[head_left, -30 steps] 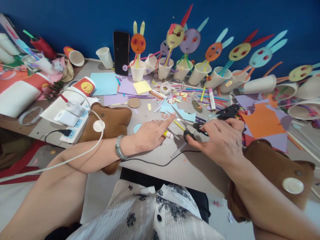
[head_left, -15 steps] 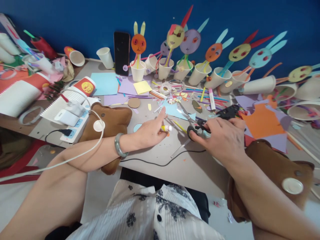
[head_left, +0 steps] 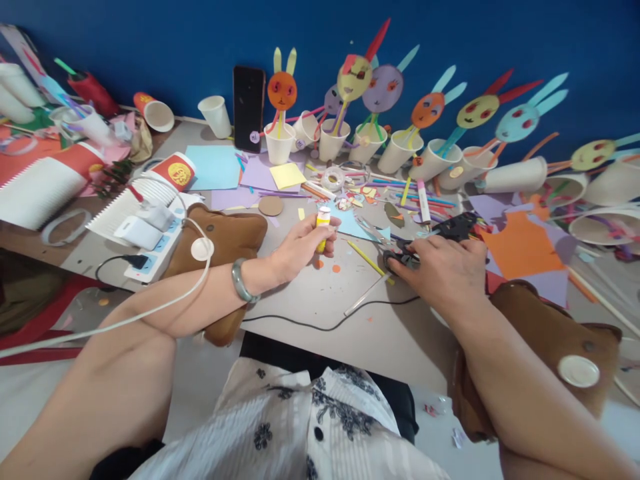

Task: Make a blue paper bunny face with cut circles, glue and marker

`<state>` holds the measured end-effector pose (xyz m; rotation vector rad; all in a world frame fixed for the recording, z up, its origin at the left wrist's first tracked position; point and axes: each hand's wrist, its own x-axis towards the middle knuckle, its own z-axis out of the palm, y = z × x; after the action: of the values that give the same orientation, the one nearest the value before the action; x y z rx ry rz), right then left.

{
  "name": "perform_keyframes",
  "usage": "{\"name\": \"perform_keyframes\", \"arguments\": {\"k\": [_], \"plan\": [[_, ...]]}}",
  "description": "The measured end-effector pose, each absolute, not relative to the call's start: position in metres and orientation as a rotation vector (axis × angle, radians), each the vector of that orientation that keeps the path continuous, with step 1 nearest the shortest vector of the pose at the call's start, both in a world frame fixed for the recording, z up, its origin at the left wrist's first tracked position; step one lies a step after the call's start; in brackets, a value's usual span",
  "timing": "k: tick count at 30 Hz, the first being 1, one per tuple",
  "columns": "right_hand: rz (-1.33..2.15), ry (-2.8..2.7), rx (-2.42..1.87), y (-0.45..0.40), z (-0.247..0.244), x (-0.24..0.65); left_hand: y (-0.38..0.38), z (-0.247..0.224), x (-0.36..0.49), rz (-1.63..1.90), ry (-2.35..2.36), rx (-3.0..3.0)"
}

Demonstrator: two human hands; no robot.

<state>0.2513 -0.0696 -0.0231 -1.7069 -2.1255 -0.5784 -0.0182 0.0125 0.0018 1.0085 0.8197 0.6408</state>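
Note:
My left hand is closed around a small yellow glue stick, held upright with its white end up, above the middle of the table. To the right, my right hand rests low over the table with its thumb and fingers at the black handles of the scissors. The blades point up and left across a light blue paper scrap. My palm hides part of the handles. Between the hands lie a yellow pipe cleaner and a clear thin stick.
Several paper cups with rabbit-faced figures line the blue wall. A phone leans there. A power strip with a white cable and a brown cushion lie left; another brown cushion lies right. Orange paper is beyond my right hand.
My left hand has turned and lifted the glue stick from pointing sideways to upright. The scissors and my right hand's fingers have come down slightly toward the table.

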Motion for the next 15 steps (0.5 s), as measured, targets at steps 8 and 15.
{"name": "perform_keyframes", "arguments": {"k": [8, 15], "plan": [[-0.648, -2.108, -1.649, -0.0669, -0.0196, 0.2516, 0.0137, 0.0025, -0.018, 0.695, 0.818, 0.885], [-0.57, -2.118, -1.672, -0.0664, -0.0192, 0.2496, 0.0156, -0.0016, -0.0189, 0.679, 0.748, 0.9]]}}
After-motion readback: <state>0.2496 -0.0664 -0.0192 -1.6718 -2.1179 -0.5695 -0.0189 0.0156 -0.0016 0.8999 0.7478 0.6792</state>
